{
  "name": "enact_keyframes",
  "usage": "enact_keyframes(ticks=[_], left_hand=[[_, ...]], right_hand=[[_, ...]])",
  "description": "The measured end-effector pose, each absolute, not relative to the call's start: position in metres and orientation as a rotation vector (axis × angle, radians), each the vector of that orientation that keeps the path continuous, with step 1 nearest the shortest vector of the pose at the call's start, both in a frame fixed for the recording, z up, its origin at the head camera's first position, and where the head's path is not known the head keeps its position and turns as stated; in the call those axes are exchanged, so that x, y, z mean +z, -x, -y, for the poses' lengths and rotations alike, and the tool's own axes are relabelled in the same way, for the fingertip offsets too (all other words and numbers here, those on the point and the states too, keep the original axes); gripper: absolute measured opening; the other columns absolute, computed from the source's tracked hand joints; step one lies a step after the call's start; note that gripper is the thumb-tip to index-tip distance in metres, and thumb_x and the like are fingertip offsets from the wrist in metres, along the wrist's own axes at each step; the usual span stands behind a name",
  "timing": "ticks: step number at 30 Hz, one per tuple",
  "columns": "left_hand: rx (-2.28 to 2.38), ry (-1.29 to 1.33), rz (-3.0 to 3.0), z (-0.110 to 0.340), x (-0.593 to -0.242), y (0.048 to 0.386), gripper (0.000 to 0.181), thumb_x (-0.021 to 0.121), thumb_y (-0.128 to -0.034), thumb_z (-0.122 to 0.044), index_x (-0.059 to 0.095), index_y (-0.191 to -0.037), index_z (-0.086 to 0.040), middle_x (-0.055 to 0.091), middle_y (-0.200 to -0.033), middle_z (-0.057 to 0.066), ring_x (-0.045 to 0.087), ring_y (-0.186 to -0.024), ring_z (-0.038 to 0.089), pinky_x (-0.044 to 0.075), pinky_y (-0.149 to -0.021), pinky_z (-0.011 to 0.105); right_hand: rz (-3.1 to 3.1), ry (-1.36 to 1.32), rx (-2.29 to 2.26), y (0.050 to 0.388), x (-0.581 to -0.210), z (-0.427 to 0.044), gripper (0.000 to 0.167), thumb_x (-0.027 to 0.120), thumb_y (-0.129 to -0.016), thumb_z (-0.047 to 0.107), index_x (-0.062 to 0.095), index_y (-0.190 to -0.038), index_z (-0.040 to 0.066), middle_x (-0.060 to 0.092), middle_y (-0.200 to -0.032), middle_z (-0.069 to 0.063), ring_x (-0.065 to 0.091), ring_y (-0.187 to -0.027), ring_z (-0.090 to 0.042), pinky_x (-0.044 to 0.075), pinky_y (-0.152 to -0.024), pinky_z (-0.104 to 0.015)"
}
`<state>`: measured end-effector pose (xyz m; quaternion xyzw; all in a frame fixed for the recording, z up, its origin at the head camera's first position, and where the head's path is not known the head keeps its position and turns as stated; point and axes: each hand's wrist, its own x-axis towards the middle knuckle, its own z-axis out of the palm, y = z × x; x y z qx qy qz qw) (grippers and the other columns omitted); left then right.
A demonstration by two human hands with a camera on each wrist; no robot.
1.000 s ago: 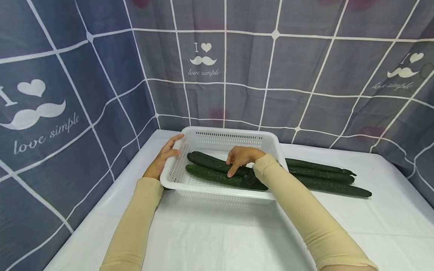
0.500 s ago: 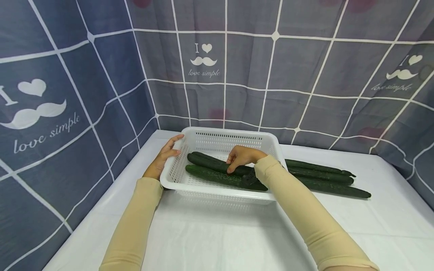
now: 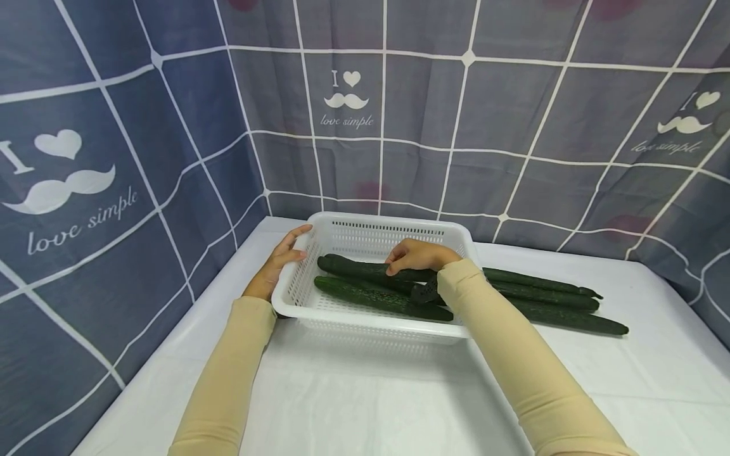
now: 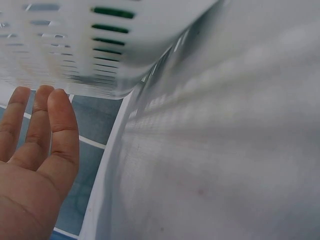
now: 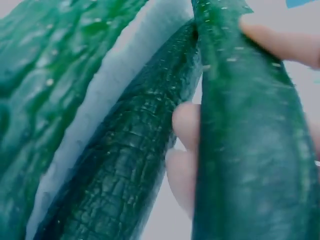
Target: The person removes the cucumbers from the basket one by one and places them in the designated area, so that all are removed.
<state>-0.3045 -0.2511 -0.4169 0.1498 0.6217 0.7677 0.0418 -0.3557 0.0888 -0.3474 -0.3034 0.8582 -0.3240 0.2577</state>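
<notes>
In the head view my right hand point(image 3: 421, 255) grips a dark green cucumber point(image 3: 353, 267) inside the white plastic basket point(image 3: 373, 326). The right wrist view has this cucumber point(image 5: 245, 130) up close, thumb on one side and fingertips point(image 5: 186, 125) curled round the other. Below it lie a second cucumber point(image 5: 130, 135), partly covered in the head view, and a lighter green cucumber point(image 3: 365, 299) along the basket's near side. My left hand point(image 3: 274, 266) holds the basket's left end, thumb over the rim; in the left wrist view its fingers point(image 4: 62, 117) touch the slotted outer wall.
Several more cucumbers point(image 3: 547, 297) lie side by side on the white-covered table point(image 3: 376, 405), right of the basket. Behind and to the left hangs a grey-blue checked curtain point(image 3: 422, 107) with white lines and lettering.
My right hand has closed round the back cucumber and raised it slightly, moving a little right and up. The cucumber beneath shows more now. My left hand stays at the basket's rim.
</notes>
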Motion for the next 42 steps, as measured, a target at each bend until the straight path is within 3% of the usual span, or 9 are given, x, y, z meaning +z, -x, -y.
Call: enact_keyframes(ticks=[5, 13, 16, 19, 22, 26, 33, 42], left_hand=[[2.354, -0.462, -1.911, 0.251, -0.416, 0.306, 0.075, 0.050, -0.0928, -0.008, 0.032, -0.166, -0.010, 0.044, -0.149, 0.007, 0.053, -0.124, 0.017, 0.051, -0.097, 0.030], [2.376, -0.473, -1.885, 0.250, -0.416, 0.309, 0.069, 0.050, -0.0921, -0.007, 0.042, -0.160, -0.019, 0.043, -0.150, 0.007, 0.052, -0.125, 0.019, 0.050, -0.095, 0.031], [2.379, -0.467, -1.883, 0.249, -0.417, 0.309, 0.069, 0.050, -0.0919, -0.007, 0.043, -0.159, -0.020, 0.042, -0.152, 0.009, 0.051, -0.127, 0.020, 0.050, -0.097, 0.031], [2.368, -0.439, -1.881, 0.248, -0.417, 0.308, 0.069, 0.050, -0.0928, -0.007, 0.042, -0.160, -0.020, 0.040, -0.155, 0.011, 0.049, -0.129, 0.020, 0.049, -0.099, 0.033], [2.353, -0.413, -1.874, 0.248, -0.417, 0.307, 0.069, 0.050, -0.0939, -0.008, 0.041, -0.161, -0.021, 0.037, -0.158, 0.010, 0.046, -0.132, 0.021, 0.047, -0.101, 0.035], [2.351, -0.406, -1.869, 0.249, -0.417, 0.307, 0.070, 0.051, -0.0936, -0.009, 0.039, -0.162, -0.021, 0.039, -0.157, 0.008, 0.046, -0.132, 0.021, 0.047, -0.102, 0.035], [2.346, -0.444, -1.924, 0.248, -0.418, 0.307, 0.076, 0.050, -0.0926, -0.007, 0.029, -0.166, -0.009, 0.042, -0.151, 0.007, 0.050, -0.127, 0.016, 0.049, -0.099, 0.030], [2.345, -0.449, -1.956, 0.249, -0.418, 0.306, 0.077, 0.050, -0.0917, -0.007, 0.030, -0.166, -0.008, 0.048, -0.141, 0.000, 0.051, -0.122, 0.018, 0.050, -0.096, 0.030]], right_hand=[[-2.357, 0.826, -0.936, 0.359, -0.349, -0.088, 0.032, 0.066, -0.094, 0.013, 0.075, -0.117, -0.007, 0.075, -0.108, -0.008, 0.060, -0.096, -0.014, 0.050, -0.094, -0.034], [-2.283, 0.765, -1.031, 0.355, -0.348, -0.083, 0.044, 0.079, -0.096, 0.011, 0.065, -0.133, -0.008, 0.068, -0.079, -0.004, 0.058, -0.061, -0.012, 0.051, -0.066, -0.028], [-2.330, 0.776, -1.020, 0.353, -0.347, -0.083, 0.049, 0.082, -0.094, 0.011, 0.065, -0.135, -0.007, 0.065, -0.074, -0.003, 0.056, -0.057, -0.011, 0.048, -0.059, -0.028], [-2.428, 0.828, -0.981, 0.353, -0.345, -0.084, 0.047, 0.085, -0.092, 0.014, 0.069, -0.132, -0.004, 0.070, -0.078, -0.007, 0.062, -0.063, -0.015, 0.052, -0.065, -0.032], [-2.538, 0.903, -0.946, 0.353, -0.344, -0.085, 0.044, 0.087, -0.090, 0.018, 0.075, -0.127, -0.001, 0.077, -0.102, -0.012, 0.073, -0.093, -0.025, 0.058, -0.088, -0.041], [-2.609, 0.960, -0.954, 0.353, -0.339, -0.086, 0.041, 0.085, -0.090, 0.017, 0.076, -0.125, -0.002, 0.073, -0.131, -0.020, 0.065, -0.129, -0.041, 0.051, -0.108, -0.055], [-2.674, 0.973, -0.962, 0.347, -0.328, -0.085, 0.041, 0.087, -0.089, 0.017, 0.078, -0.123, -0.002, 0.076, -0.127, -0.019, 0.068, -0.123, -0.039, 0.053, -0.105, -0.053], [-2.723, 1.028, -0.954, 0.335, -0.309, -0.086, 0.035, 0.090, -0.085, 0.016, 0.082, -0.117, 0.003, 0.079, -0.119, -0.013, 0.070, -0.116, -0.034, 0.056, -0.100, -0.050]])
